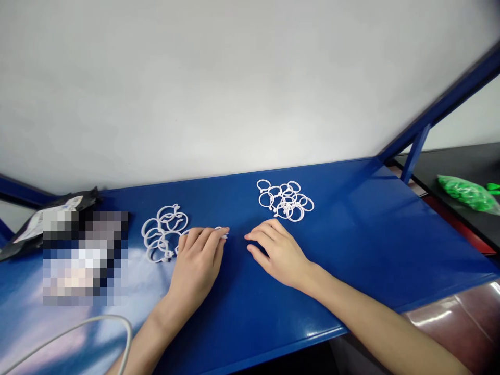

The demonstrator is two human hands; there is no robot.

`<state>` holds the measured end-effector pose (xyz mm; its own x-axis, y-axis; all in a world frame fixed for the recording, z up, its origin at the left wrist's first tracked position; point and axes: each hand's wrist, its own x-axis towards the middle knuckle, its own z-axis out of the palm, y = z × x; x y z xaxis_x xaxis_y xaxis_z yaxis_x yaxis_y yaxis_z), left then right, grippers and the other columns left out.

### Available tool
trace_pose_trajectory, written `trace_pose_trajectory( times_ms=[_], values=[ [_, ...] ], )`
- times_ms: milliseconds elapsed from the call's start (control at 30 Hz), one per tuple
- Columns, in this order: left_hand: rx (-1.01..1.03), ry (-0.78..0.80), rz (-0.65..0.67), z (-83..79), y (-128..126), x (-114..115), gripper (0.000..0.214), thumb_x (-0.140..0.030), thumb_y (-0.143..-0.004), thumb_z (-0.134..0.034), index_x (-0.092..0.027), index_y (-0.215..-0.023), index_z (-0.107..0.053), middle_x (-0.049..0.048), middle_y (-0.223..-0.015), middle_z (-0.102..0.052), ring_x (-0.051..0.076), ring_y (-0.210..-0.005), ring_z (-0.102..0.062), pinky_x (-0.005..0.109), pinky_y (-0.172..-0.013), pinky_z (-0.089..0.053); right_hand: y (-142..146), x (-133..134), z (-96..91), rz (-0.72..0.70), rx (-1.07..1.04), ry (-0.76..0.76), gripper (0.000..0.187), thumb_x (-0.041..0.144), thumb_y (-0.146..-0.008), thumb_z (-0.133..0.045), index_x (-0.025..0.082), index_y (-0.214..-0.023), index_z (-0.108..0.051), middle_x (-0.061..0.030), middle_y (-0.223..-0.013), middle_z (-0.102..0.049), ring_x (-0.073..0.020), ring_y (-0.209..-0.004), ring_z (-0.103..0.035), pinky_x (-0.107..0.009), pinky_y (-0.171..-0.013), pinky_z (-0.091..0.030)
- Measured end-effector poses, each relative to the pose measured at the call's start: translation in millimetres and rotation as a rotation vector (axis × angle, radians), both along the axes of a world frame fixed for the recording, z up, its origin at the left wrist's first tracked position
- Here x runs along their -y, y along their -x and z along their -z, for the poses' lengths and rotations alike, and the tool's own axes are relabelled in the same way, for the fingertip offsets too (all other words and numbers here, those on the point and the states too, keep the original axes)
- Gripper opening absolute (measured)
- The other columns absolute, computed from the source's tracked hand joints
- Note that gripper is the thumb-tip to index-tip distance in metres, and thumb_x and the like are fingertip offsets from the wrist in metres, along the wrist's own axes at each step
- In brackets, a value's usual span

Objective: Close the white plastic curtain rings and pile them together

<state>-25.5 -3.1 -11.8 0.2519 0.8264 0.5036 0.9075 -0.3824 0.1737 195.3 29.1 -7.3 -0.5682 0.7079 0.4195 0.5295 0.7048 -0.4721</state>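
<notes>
Thin white plastic rings with small knob-like ends lie in two groups on the blue table (250, 291). My left hand (197, 260) is palm down at the right side of the nearer group of rings (158, 239). Its fingers are bent, and part of a white ring (224, 235) shows at the thumb and index fingertip; the palm hides the rest. My right hand (279, 252) hovers or rests just in front of the farther pile of rings (289, 200), fingers apart, with nothing in them. A gap of blue tabletop separates the two hands.
A black plastic parcel (84, 198) with a white label lies at the left, beside a blurred-out area. A pale cable (105, 317) loops at the lower left. A white wall (234, 94) stands behind the table. At the right, a bag of green pieces (466, 192) lies on a dark surface.
</notes>
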Motion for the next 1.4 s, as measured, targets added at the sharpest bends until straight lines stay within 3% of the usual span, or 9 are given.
trace_pose_trajectory(
  times_ms=[267,500,600,733,900,1033,1400],
  values=[
    [0.221,0.197,0.087,-4.8,-8,7,0.023,-0.016,-0.099,-0.049,-0.023,-0.119,-0.058,0.0047,-0.099,-0.07,0.023,-0.095,-0.06,0.037,-0.083,-0.043,4,8,-1.0,-0.083,-0.051,0.12,0.029,0.025,-0.1,-0.059,0.021,-0.129,-0.061,-0.0095,-0.126,-0.066,-0.0241,-0.111,-0.063,-0.044,-0.095,-0.058],
    [0.4,0.381,0.222,-6.9,-9,12,0.027,-0.014,-0.101,-0.046,-0.026,-0.124,-0.053,0.0051,-0.109,-0.066,0.019,-0.101,-0.061,0.034,-0.088,-0.05,4,9,-1.1,-0.082,-0.199,0.17,0.017,0.022,-0.101,-0.057,0.024,-0.118,-0.062,-0.0086,-0.134,-0.064,-0.0216,-0.121,-0.064,-0.042,-0.1,-0.057],
    [0.483,0.427,0.235,-6.8,-9,13,0.024,-0.021,-0.102,-0.05,-0.027,-0.125,-0.053,0.0039,-0.109,-0.068,0.019,-0.102,-0.064,0.034,-0.09,-0.051,4,8,0.7,-0.098,-0.243,0.188,0.012,0.022,-0.103,-0.057,0.023,-0.112,-0.064,-0.0064,-0.118,-0.072,-0.0194,-0.11,-0.069,-0.038,-0.095,-0.058],
    [0.61,0.442,0.145,-8.0,-11,13,0.018,-0.027,-0.101,-0.054,-0.026,-0.12,-0.054,0.0011,-0.102,-0.069,0.015,-0.095,-0.068,0.029,-0.084,-0.053,4,8,1.1,-0.085,-0.276,0.263,0.011,0.025,-0.103,-0.057,0.022,-0.107,-0.066,-0.0034,-0.099,-0.074,-0.0157,-0.092,-0.07,-0.03,-0.083,-0.057],
    [0.58,0.35,0.139,-8.7,-15,10,0.006,-0.023,-0.098,-0.059,-0.024,-0.1,-0.064,-0.0015,-0.092,-0.068,0.013,-0.085,-0.065,0.025,-0.076,-0.052,3,10,-1.0,-0.076,-0.27,0.323,0.013,0.027,-0.104,-0.056,0.021,-0.106,-0.067,-0.0031,-0.098,-0.073,-0.015,-0.089,-0.07,-0.028,-0.079,-0.054],
    [0.544,0.263,0.171,-6.6,-18,10,0.008,-0.017,-0.097,-0.061,-0.024,-0.098,-0.066,-0.0021,-0.088,-0.069,0.013,-0.082,-0.064,0.024,-0.075,-0.051,1,11,-0.9,-0.086,-0.224,0.325,0.017,0.027,-0.106,-0.052,0.021,-0.109,-0.067,-0.003,-0.1,-0.073,-0.0146,-0.088,-0.07,-0.027,-0.077,-0.054],
    [0.459,0.07,0.302,-2.6,-24,14,0.013,-0.008,-0.095,-0.06,-0.02,-0.099,-0.061,-0.0007,-0.084,-0.068,0.012,-0.076,-0.062,0.023,-0.073,-0.053,-3,16,-3.9,-0.117,-0.034,0.089,0.029,0.028,-0.109,-0.04,0.017,-0.11,-0.066,-0.0041,-0.093,-0.071,-0.0146,-0.076,-0.068,-0.027,-0.064,-0.052]
  ],
)
